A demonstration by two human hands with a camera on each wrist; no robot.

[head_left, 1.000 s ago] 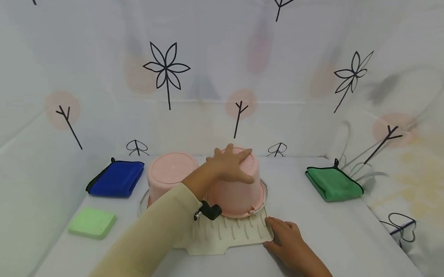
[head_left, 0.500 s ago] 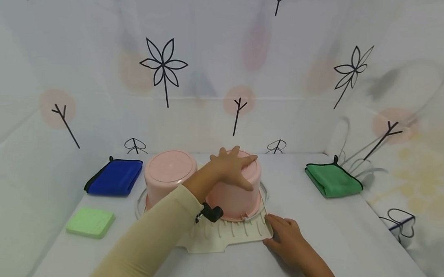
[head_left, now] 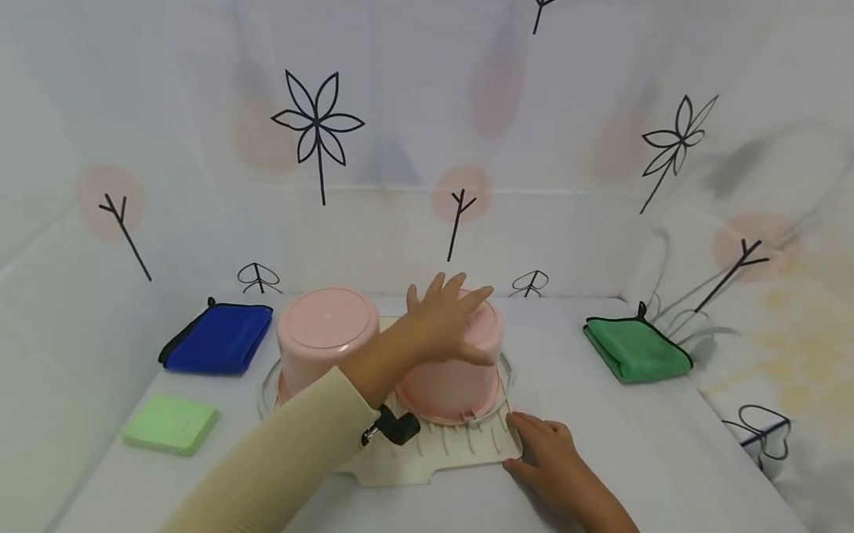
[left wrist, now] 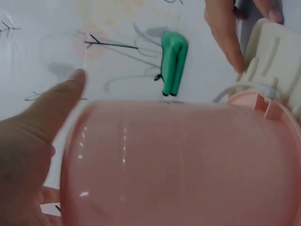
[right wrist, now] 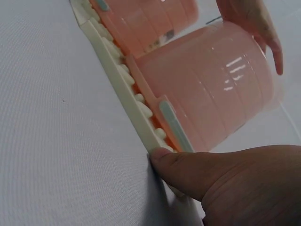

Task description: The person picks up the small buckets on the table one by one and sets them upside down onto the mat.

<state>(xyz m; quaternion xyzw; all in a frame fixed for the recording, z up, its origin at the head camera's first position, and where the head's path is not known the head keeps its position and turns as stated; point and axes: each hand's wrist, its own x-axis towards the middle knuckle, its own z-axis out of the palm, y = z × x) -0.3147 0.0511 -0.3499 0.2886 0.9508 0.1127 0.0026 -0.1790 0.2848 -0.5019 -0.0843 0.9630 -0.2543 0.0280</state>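
Two pink translucent buckets stand upside down side by side on a cream ribbed draining tray (head_left: 413, 466). Over the base of the right bucket (head_left: 451, 389) is my left hand (head_left: 439, 322), fingers spread and straight. In the left wrist view its thumb points away from the bucket wall. The left bucket (head_left: 329, 318) is partly covered by my left forearm. My right hand (head_left: 550, 467) pinches the tray's near right corner; in the right wrist view the thumb (right wrist: 176, 165) presses on the tray's front edge. The fingers behind that edge are hidden there.
A folded blue cloth (head_left: 220, 338) lies back left, with a light green sponge (head_left: 170, 424) in front of it. At the back right is a folded green cloth (head_left: 639, 348). A patterned white sheet (head_left: 386, 234) hangs behind the white table.
The right bucket has shifted and turned slightly on the tray, its handle clip moving nearer and left. My left hand has since risen a little at its base. My right hand stays at the corner.
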